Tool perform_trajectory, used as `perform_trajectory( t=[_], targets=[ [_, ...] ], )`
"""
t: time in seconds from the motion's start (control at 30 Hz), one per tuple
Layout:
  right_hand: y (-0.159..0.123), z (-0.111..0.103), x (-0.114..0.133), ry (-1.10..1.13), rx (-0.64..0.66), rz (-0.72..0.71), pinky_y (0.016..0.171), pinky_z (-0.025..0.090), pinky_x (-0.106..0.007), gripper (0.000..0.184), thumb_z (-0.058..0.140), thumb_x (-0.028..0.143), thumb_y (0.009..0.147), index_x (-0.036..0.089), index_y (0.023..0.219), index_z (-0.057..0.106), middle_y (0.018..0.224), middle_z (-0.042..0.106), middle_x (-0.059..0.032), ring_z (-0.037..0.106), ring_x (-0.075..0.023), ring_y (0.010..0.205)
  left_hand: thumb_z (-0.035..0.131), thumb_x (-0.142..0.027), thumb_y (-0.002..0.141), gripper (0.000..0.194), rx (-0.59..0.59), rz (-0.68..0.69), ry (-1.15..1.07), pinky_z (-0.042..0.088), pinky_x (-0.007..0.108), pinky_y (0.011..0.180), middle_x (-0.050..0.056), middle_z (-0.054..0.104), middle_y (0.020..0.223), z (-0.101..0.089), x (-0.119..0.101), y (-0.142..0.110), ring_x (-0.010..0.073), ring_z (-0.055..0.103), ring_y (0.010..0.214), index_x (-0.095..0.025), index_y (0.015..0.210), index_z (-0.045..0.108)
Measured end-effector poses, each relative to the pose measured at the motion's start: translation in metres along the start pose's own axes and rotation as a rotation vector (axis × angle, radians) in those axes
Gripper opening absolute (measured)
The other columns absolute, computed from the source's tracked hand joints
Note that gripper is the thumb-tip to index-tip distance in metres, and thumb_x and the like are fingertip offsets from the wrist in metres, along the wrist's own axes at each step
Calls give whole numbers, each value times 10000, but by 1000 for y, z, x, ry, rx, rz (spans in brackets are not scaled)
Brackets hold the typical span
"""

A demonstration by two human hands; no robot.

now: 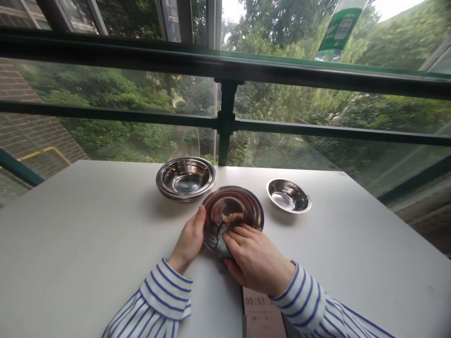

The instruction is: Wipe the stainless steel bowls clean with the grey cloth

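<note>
A shiny round metal bowl (243,199) is tilted up in front of me, one broad face toward me; I cannot tell whether it is its inside or its base. My left hand (190,237) grips its left edge, thumb along the rim and the other fingers hidden behind. Pressed against the lower part of that face is a grey-green cloth (222,243), bunched under the fingers of my right hand (252,253). The hand and cloth are mirrored in the metal.
Stacked metal bowls (186,180) stand behind to the left, and a smaller metal bowl (288,196) sits to the right. A phone (264,314) showing a timer lies at the front of the white table (88,244). Beyond are a dark green railing (227,117) and a bottle (340,33).
</note>
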State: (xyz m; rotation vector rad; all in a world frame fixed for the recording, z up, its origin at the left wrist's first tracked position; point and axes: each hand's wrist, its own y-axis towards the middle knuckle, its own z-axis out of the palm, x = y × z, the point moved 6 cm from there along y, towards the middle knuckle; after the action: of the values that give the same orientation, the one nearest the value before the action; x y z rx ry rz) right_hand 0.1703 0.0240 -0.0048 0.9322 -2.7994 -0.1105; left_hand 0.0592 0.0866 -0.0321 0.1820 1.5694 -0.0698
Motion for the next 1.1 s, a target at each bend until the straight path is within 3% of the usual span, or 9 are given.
perform_trajectory(
  t=[0.13,0.23,0.37,0.6,0.73,0.87,0.97,1.1],
  targets=[
    [7,7,6,51,-113,-69,944,390,-391,459,453,258,800,48,1208,436,1164,543,-175,469,-264,1097,311,-478,868,527,7,-16,2,303,353,1030,85,589,1211,2,-1,-2,216,475,1172,-117,1171,546],
    [12,13,9,63,-167,-80,1003,345,-388,518,418,268,830,15,1278,362,1265,471,-186,396,-269,1192,317,-490,861,542,23,-60,3,322,375,1017,89,570,1233,3,1,-3,230,480,1165,-126,1214,511],
    [9,13,6,30,-98,-68,988,361,-384,500,416,260,827,16,1262,392,1239,498,-176,432,-272,1154,326,-477,864,526,4,-42,10,303,360,1028,87,571,1232,0,0,-3,219,465,1180,-123,1197,526],
    [-4,2,-2,-35,-14,-6,900,409,-415,370,462,241,789,82,1118,525,1008,612,-137,527,-258,970,359,-461,859,473,15,-11,-30,312,357,1013,70,604,1191,0,-8,0,231,490,1153,-142,1127,584],
    [-1,7,0,-42,-69,-33,893,427,-405,419,445,234,804,63,1185,475,1065,589,-159,504,-267,1032,382,-447,858,464,74,11,-164,328,363,1000,82,591,1206,5,-11,-2,238,496,1142,-145,1171,545],
    [2,9,-1,-23,-164,-36,877,457,-387,411,410,231,844,49,1211,447,1129,564,-172,501,-261,1056,422,-429,851,481,151,-84,-242,372,391,961,96,588,1203,12,-2,-6,245,527,1104,-168,1253,461],
    [4,10,-1,-2,-193,-39,891,455,-384,429,401,218,848,40,1237,419,1164,544,-176,485,-260,1086,431,-403,854,463,179,-73,-227,358,375,979,81,561,1240,15,-2,-8,232,495,1142,-185,1261,449],
    [7,11,3,31,-190,-53,933,424,-374,467,406,217,840,25,1265,385,1212,508,-186,446,-255,1142,395,-393,868,429,131,7,-96,306,324,1021,49,521,1288,12,-7,-6,202,427,1208,-186,1235,476]
  ],
)
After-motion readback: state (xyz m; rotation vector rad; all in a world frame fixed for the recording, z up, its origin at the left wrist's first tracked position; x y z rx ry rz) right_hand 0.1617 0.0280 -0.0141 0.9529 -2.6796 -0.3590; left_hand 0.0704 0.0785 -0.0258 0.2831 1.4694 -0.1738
